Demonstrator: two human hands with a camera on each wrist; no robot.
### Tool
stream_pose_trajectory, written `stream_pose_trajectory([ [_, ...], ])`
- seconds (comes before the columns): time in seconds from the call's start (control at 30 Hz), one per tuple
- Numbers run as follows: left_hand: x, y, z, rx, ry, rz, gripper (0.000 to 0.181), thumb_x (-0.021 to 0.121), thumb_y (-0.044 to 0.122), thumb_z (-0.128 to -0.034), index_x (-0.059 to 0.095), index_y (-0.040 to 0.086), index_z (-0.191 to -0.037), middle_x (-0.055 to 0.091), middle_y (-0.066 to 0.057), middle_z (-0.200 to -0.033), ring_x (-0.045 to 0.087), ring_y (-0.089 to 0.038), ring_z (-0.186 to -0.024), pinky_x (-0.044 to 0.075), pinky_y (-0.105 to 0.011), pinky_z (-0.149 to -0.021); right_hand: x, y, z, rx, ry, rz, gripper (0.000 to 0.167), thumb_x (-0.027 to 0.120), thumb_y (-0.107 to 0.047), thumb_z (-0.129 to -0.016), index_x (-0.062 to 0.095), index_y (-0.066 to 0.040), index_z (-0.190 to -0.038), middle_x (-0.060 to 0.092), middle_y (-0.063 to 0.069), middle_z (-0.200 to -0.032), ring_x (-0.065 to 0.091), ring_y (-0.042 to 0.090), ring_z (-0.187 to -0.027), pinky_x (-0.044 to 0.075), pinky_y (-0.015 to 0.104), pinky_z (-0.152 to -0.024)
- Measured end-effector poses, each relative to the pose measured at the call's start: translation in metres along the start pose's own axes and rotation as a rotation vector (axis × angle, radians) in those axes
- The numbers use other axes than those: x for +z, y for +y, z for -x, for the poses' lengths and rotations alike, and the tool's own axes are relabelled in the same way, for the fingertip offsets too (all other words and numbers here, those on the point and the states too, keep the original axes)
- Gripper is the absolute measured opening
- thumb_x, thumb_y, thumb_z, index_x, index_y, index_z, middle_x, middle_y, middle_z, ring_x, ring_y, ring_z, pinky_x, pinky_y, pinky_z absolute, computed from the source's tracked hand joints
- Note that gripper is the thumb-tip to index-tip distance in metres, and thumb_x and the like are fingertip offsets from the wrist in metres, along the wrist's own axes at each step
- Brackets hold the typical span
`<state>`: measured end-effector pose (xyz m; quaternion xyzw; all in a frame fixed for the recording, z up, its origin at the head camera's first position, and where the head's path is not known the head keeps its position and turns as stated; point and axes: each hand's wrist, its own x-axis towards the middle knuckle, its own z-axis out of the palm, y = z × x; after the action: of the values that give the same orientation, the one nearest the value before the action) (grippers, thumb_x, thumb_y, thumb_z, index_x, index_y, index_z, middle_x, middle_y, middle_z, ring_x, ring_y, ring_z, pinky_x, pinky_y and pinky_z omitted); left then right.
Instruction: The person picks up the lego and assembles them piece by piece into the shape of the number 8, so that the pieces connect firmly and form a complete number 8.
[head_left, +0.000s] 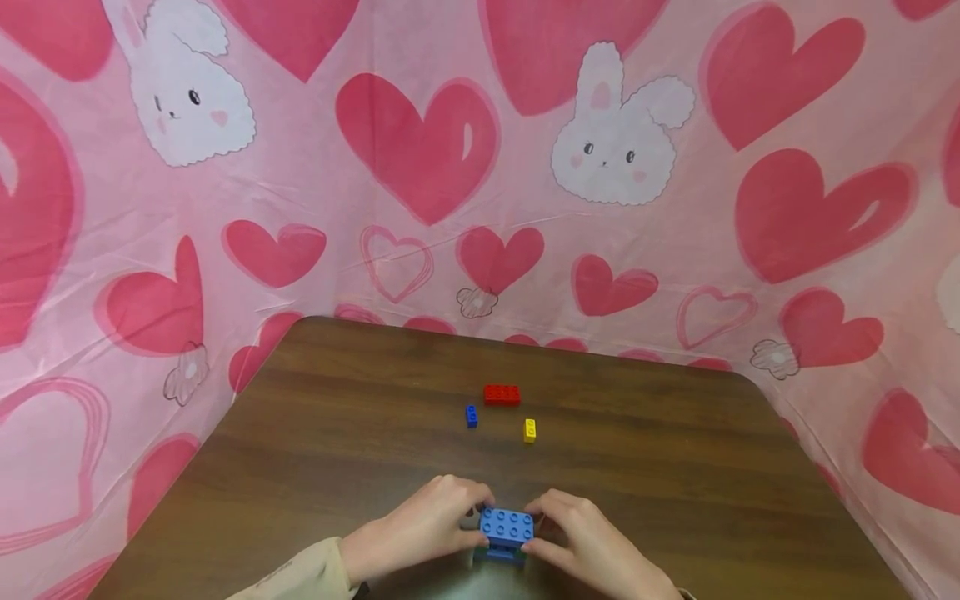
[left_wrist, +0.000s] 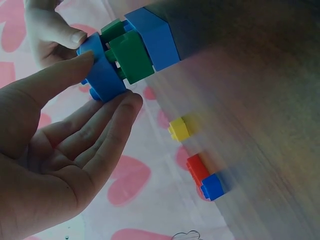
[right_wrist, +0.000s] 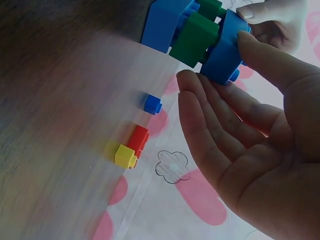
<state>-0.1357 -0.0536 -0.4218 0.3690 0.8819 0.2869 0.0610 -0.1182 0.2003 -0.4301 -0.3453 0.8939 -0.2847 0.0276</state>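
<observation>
A light-blue toy brick (head_left: 507, 527) with several studs tops a small stack near the front of the table. My left hand (head_left: 423, 525) pinches one end of it between thumb and fingers. From the opposite end, my right hand (head_left: 596, 542) pinches the same brick. Both wrist views show two green bricks beneath it, a nearer one (left_wrist: 132, 57) and a farther one (left_wrist: 112, 31), with a gap between them. Under these, a larger blue brick (right_wrist: 164, 25) forms the base on the table. The top brick looks slightly tilted in the wrist views; whether it is fully seated I cannot tell.
Farther back on the brown table (head_left: 360, 400) lie a red brick (head_left: 502, 395), a small dark-blue brick (head_left: 472, 416) and a small yellow brick (head_left: 530, 431). Behind the table hangs a pink cloth (head_left: 525, 183) with hearts and rabbits.
</observation>
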Motion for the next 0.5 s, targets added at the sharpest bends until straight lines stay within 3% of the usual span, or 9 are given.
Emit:
stream_pose_trajectory([
  [0.5, 0.0073, 0.0009, 0.0006, -0.004, 0.006, -0.037, 0.032, 0.084, 0.021, -0.0788, 0.064, 0.017, -0.104, 0.071, 0.009, -0.097, 0.060, 0.004, -0.083, 0.052, -0.011, -0.073, 0.0015, 0.0007, 0.0007, -0.028, 0.024, 0.024, 0.029, 0.067, -0.042, -0.092, 0.066, -0.017, -0.106, 0.067, -0.009, -0.098, 0.060, -0.001, -0.086, 0.055, 0.019, -0.071],
])
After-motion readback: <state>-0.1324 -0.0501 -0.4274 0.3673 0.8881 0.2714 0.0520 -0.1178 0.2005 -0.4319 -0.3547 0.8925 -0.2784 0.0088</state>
